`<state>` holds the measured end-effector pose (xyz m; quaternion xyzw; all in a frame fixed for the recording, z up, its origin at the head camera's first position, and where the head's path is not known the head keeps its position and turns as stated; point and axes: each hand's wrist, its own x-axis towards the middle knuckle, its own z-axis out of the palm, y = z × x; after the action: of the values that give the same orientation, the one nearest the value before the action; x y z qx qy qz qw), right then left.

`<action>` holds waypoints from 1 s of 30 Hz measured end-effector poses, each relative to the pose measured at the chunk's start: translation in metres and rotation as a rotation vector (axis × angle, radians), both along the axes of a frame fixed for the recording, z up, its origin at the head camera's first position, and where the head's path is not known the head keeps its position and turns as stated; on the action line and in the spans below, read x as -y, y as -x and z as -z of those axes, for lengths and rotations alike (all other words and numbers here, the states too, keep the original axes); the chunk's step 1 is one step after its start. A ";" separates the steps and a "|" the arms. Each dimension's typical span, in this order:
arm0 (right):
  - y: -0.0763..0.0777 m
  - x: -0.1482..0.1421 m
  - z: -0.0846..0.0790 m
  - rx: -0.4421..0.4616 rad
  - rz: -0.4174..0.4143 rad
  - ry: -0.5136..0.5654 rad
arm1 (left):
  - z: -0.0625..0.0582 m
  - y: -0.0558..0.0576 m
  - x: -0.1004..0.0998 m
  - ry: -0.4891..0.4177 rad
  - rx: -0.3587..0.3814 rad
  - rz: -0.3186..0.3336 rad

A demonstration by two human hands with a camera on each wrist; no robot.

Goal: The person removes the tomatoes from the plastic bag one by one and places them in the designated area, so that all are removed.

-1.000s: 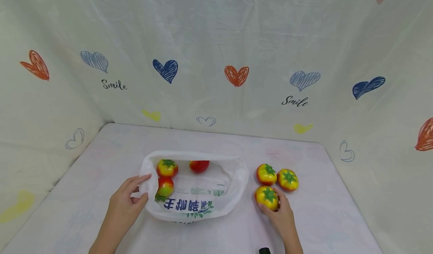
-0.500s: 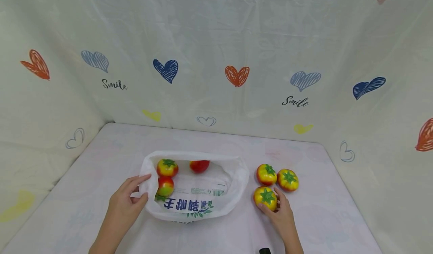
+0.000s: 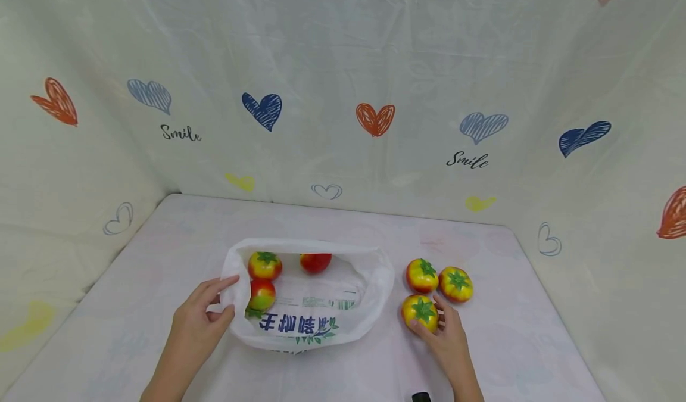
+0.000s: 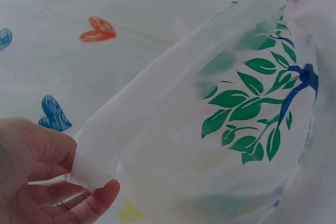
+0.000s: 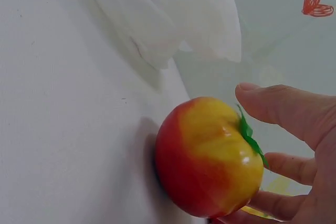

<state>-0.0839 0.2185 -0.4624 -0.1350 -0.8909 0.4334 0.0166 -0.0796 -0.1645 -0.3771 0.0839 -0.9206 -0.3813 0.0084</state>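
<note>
My left hand (image 3: 195, 318) pinches the left rim of a white plastic bag (image 3: 379, 283) printed with dark characters and green leaves; the left wrist view shows thumb and fingers at its edge. Inside lie a yellow-red tomato (image 3: 265, 266), a second tomato (image 3: 262, 295) and a red tomato (image 3: 315, 263) partly hidden by the far rim. To the right of the bag, my right hand (image 3: 447, 333) is spread around a glossy tomato (image 5: 205, 156) on the table. In the right wrist view the thumb stands apart from it, while the other fingers lie close along its far side.
Two more tomatoes, one on the left (image 3: 422, 276) and one on the right (image 3: 456, 284), sit just beyond my right hand. A black rounded object (image 3: 421, 396) shows at the bottom edge. A pale curtain (image 3: 332, 50) with hearts surrounds the table (image 3: 343, 211).
The tomato by my right hand has shifted slightly left, and the right hand has moved a little with it. My left hand and the bag stay where they were.
</note>
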 end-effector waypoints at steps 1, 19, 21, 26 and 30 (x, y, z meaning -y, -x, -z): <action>0.000 0.001 -0.002 -0.002 0.002 0.004 | 0.000 0.000 0.000 -0.001 -0.001 0.001; -0.008 0.020 -0.032 -0.124 -0.009 0.018 | 0.002 0.001 0.001 -0.006 -0.009 0.007; -0.009 0.024 -0.035 -0.142 -0.010 0.026 | 0.001 0.001 0.001 -0.002 0.000 0.003; -0.008 0.033 -0.040 -0.211 -0.021 0.016 | 0.000 0.001 0.001 -0.005 0.010 0.002; -0.006 0.040 -0.046 -0.248 -0.062 0.020 | 0.000 0.001 0.000 -0.009 0.016 0.001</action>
<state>-0.0779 0.1781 -0.4169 -0.0529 -0.8814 0.4558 0.1119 -0.0809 -0.1650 -0.3768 0.0864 -0.9189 -0.3850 0.0005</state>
